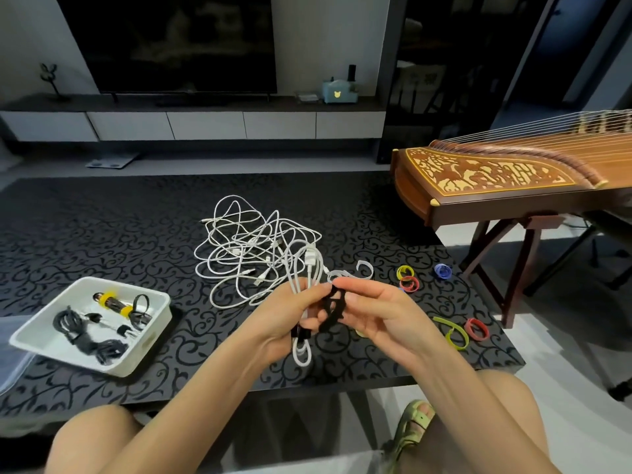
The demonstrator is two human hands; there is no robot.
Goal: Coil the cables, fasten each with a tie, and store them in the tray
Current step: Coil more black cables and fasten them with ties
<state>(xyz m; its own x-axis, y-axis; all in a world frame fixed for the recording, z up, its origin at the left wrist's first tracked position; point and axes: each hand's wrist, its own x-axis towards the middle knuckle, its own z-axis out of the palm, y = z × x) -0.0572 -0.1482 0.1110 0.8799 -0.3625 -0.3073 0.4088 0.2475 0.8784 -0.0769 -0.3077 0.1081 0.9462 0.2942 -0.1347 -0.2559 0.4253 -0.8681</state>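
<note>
My left hand (pixel 294 313) grips a coiled white cable (pixel 302 350) above the table's front middle, its loops sticking out above and below the fist. My right hand (pixel 372 313) pinches a black tie (pixel 330 311) that runs across to the coil. A tangled pile of white cables (pixel 249 248) lies on the table behind my hands. The white tray (pixel 150 340) sits at the front left and holds several bundled black cables and one bundle with yellow ties.
Loose ties lie to the right: a white one (pixel 362 270), yellow (pixel 403 270), red (pixel 409 283), blue (pixel 443 271), a yellow-green strip (pixel 451 331) and a red ring (pixel 477 329). A wooden zither (pixel 496 186) on a stand borders the table's right side.
</note>
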